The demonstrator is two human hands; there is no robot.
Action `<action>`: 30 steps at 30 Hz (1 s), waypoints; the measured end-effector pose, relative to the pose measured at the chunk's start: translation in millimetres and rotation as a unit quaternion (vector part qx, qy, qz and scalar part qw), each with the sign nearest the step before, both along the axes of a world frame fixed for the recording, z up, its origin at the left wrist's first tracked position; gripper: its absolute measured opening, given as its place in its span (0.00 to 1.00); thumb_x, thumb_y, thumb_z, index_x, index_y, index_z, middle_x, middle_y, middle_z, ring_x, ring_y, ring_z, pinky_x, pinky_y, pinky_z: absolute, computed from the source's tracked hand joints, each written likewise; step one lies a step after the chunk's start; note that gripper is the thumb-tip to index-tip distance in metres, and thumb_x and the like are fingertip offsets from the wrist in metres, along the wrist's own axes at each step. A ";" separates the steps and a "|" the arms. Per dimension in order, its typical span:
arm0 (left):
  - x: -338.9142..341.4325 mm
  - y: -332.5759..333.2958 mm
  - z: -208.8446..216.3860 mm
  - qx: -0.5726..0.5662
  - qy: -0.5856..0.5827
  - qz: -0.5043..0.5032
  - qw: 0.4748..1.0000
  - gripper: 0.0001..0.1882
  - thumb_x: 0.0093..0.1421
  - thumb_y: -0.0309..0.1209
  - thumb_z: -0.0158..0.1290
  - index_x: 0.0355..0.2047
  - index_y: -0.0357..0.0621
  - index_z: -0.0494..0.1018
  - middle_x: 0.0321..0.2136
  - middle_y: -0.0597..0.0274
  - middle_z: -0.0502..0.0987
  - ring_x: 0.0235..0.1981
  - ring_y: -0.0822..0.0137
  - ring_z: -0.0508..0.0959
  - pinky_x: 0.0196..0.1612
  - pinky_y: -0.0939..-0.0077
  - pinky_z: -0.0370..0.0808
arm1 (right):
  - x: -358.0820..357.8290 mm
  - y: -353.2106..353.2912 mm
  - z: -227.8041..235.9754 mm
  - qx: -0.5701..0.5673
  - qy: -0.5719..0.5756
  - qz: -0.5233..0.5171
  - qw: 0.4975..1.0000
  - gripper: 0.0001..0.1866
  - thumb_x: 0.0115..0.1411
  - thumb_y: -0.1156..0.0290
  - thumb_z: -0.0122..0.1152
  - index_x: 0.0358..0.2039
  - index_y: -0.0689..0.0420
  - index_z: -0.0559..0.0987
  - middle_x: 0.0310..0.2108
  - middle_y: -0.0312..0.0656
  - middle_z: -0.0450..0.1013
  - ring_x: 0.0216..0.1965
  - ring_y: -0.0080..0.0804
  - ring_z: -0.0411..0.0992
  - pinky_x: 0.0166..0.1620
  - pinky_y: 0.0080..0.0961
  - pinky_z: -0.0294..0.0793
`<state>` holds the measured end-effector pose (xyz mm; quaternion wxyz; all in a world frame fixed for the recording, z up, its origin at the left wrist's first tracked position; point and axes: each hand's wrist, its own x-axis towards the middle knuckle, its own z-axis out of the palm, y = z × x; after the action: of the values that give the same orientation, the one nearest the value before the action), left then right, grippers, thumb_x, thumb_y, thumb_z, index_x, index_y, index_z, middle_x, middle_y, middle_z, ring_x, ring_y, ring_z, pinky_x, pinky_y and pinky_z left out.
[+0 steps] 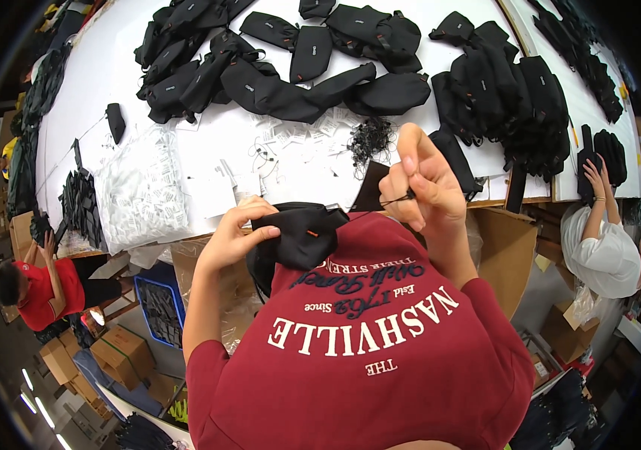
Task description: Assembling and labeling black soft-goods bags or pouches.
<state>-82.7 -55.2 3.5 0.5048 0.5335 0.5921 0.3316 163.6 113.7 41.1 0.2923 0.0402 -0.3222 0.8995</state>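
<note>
My left hand (239, 234) grips a small black fabric pouch (305, 244) by its edge, thumb on the front. The pouch has a small orange tab and hangs in front of my red shirt. Higher up and to the right, my right hand (427, 184) is closed in a pinch on a thin black tag string, with a small dark bead-like piece at the fingers. A black hang tag (370, 187) sits between the two hands, beside my right fingers. Whether the string is joined to the pouch I cannot tell.
Black pouches (283, 97) lie heaped across the white table (208, 142), with another pile (497, 97) at the right. Tangled black strings (371, 139) and a clear bag of white tags (140, 191) lie nearer. Co-workers stand at the left (50, 292) and right (602, 247).
</note>
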 end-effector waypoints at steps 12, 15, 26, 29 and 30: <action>12.5 -26.0 8.1 -0.067 -0.111 0.121 0.984 0.08 0.50 0.24 0.58 0.31 0.35 0.74 0.29 0.65 0.76 0.33 0.75 0.71 0.38 0.80 0.67 | -41.6 -12.0 -89.5 0.304 -0.191 0.155 0.920 0.26 0.60 0.66 0.51 0.59 0.57 0.63 0.54 0.42 0.65 0.55 0.30 0.61 0.58 0.27 0.58; 15.3 -37.3 1.3 -0.147 -0.171 0.189 0.956 0.09 0.52 0.25 0.59 0.33 0.36 0.74 0.28 0.69 0.75 0.31 0.79 0.71 0.36 0.84 0.68 | -49.4 -30.8 -106.9 0.261 -0.238 0.257 0.900 0.25 0.63 0.67 0.50 0.59 0.57 0.62 0.52 0.40 0.67 0.51 0.25 0.63 0.55 0.25 0.61; 19.7 -63.7 -10.0 -0.093 -0.184 0.371 0.906 0.11 0.54 0.25 0.58 0.37 0.33 0.74 0.33 0.65 0.77 0.34 0.78 0.74 0.41 0.85 0.69 | -37.0 -30.2 -136.9 0.264 -0.286 0.229 0.892 0.25 0.67 0.55 0.43 0.58 0.56 0.66 0.55 0.46 0.66 0.58 0.34 0.62 0.59 0.25 0.58; 7.0 -65.5 -7.6 -0.073 -0.171 0.393 0.900 0.11 0.55 0.25 0.58 0.38 0.33 0.74 0.33 0.64 0.77 0.35 0.77 0.74 0.42 0.84 0.69 | -25.1 -36.8 -123.0 0.360 -0.309 0.264 0.840 0.23 0.64 0.56 0.49 0.54 0.56 0.71 0.49 0.47 0.71 0.52 0.35 0.68 0.55 0.26 0.63; 0.4 -67.1 -6.4 -0.091 -0.174 0.361 0.912 0.11 0.55 0.25 0.58 0.38 0.33 0.74 0.33 0.64 0.77 0.34 0.77 0.75 0.42 0.85 0.69 | -26.0 -38.2 -118.7 0.395 -0.297 0.202 0.845 0.21 0.61 0.57 0.55 0.49 0.57 0.75 0.44 0.47 0.74 0.45 0.33 0.71 0.50 0.26 0.67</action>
<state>-82.3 -122.2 -2.9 0.4919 0.1691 0.6746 0.5238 137.6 75.6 -77.6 -0.0463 -0.0525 -0.7068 0.7039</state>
